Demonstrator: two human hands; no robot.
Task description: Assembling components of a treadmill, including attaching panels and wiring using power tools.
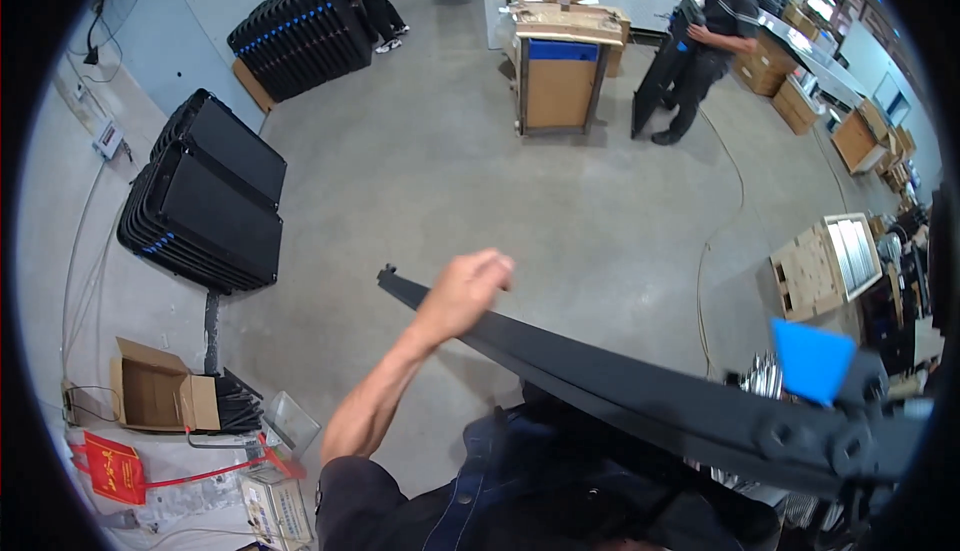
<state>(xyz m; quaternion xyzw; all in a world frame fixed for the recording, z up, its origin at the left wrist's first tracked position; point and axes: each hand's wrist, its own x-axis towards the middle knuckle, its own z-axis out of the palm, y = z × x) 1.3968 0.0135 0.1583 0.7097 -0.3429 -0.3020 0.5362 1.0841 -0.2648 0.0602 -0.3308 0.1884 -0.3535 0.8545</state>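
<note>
Black panel lies edge-on across our chest, running from the left hand down to the blue tab on its right end. We wrap our left hand firmly around the panel's top edge. Our right hand is out of sight. Stacked black panels lean against the wall, well left of the panel.

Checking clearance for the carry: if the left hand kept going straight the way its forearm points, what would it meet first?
Only bare grey concrete floor lies beyond the left hand, which grips the long black panel; farther up-right stands a cardboard-sided cart, though depth is unclear.
</note>
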